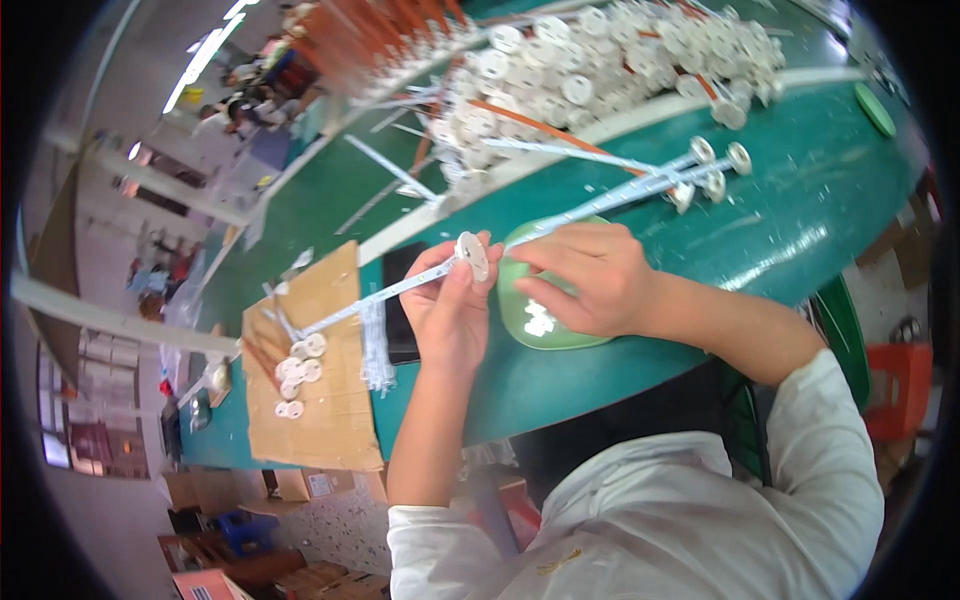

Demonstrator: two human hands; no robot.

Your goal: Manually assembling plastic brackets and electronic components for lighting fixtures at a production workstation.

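My left hand (447, 318) is closed on a round white disc (472, 257) that has a long pale-blue marked strip (385, 294) attached, pinching it between thumb and fingers. The strip runs down left toward a cardboard sheet. Just right of the disc, my right hand (590, 275) is over a shallow light-green dish (553, 338). Its thumb and index finger are apart, with nothing visible between them; the other fingers are curled and partly hidden. Beyond the dish lie several more pale-blue strips (610, 203) with white discs at their right ends.
A large heap of white discs (575, 90) with orange and blue strips fills the far side behind a pale rail. Several finished-looking discs rest on the cardboard sheet (310, 435) at left. Beside it are a dark flat object (399, 335) and a clear plastic bundle (376, 350).
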